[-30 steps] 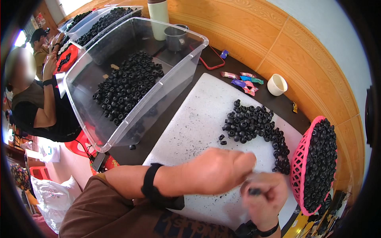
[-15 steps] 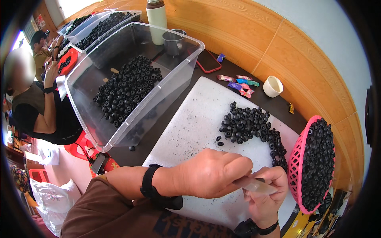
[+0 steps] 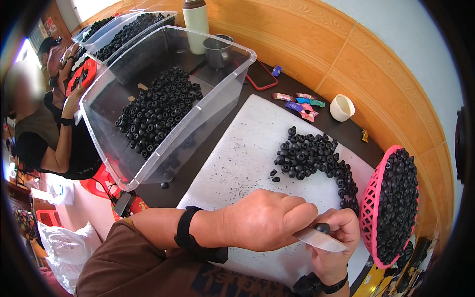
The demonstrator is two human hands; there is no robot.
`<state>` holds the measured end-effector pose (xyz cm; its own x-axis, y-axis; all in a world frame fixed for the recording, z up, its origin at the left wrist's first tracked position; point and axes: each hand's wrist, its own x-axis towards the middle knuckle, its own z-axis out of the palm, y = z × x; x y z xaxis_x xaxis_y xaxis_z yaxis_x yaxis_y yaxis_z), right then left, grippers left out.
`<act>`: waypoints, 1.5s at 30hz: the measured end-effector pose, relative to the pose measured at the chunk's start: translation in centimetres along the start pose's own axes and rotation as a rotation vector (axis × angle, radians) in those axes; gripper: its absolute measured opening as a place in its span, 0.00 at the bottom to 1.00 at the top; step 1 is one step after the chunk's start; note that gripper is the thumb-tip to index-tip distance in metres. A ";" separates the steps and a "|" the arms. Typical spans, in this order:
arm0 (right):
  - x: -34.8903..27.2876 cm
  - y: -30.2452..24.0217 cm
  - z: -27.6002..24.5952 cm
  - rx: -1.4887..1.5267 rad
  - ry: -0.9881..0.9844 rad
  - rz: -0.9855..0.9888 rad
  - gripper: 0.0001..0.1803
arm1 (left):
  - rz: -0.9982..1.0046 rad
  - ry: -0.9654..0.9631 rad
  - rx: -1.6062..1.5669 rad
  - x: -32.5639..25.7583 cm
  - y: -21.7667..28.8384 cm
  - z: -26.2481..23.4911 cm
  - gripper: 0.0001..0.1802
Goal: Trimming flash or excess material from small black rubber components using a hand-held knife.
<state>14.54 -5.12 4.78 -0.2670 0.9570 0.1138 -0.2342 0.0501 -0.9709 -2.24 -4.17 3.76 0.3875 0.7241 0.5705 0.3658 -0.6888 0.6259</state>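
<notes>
My left hand [image 3: 267, 219] is closed in a fist around a knife, most of its handle hidden. The knife's flat pale blade [image 3: 321, 239] sticks out toward my right hand [image 3: 339, 237]. Between the thumb and fingers of that right hand is a small black rounded part [image 3: 322, 228], just above the blade; whether the edge touches it I cannot tell. Both hands are over a white board [image 3: 222, 163] strewn with dark specks. Beyond them on the board lies a pile of similar black hollow parts [image 3: 304, 156], trailing toward a pink basket [image 3: 368, 213] full of them.
A clear plastic bin [image 3: 198, 111] with more black parts stands at left. Behind it are a metal mug [image 3: 217, 52] and a flask [image 3: 196, 29]. Wrapped sweets [image 3: 302, 105] and a cream cup [image 3: 341, 108] sit along the wall. Another person [image 3: 54, 133] works at far left.
The knife blade has swung lower and turned, baring more of the black part in my right hand. My left hand has shifted slightly right. The other person's hand has moved down.
</notes>
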 end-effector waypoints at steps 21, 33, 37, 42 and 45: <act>-0.8 -0.6 0.0 -0.160 -0.082 -0.128 0.15 | -0.501 0.057 -0.378 0.4 -1.9 0.9 0.04; -0.4 0.0 -0.3 -0.143 -0.092 -0.087 0.13 | -0.427 -0.270 -0.854 0.2 0.0 -1.1 0.16; -0.4 0.2 -0.4 -0.160 -0.064 -0.079 0.13 | -0.403 -0.248 -0.971 0.4 -0.1 -1.1 0.17; -0.1 0.2 -0.6 -0.149 -0.062 -0.071 0.13 | -0.400 -0.207 -0.917 0.2 -0.2 -0.6 0.16; 0.0 0.2 -0.5 -0.105 -0.051 -0.056 0.13 | -0.403 -0.186 -0.895 0.2 -0.3 -0.6 0.15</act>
<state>14.98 -4.94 4.44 -0.3042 0.9361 0.1766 -0.1513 0.1356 -0.9791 -2.72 -3.79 4.03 0.5293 0.8285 0.1831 -0.2432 -0.0586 0.9682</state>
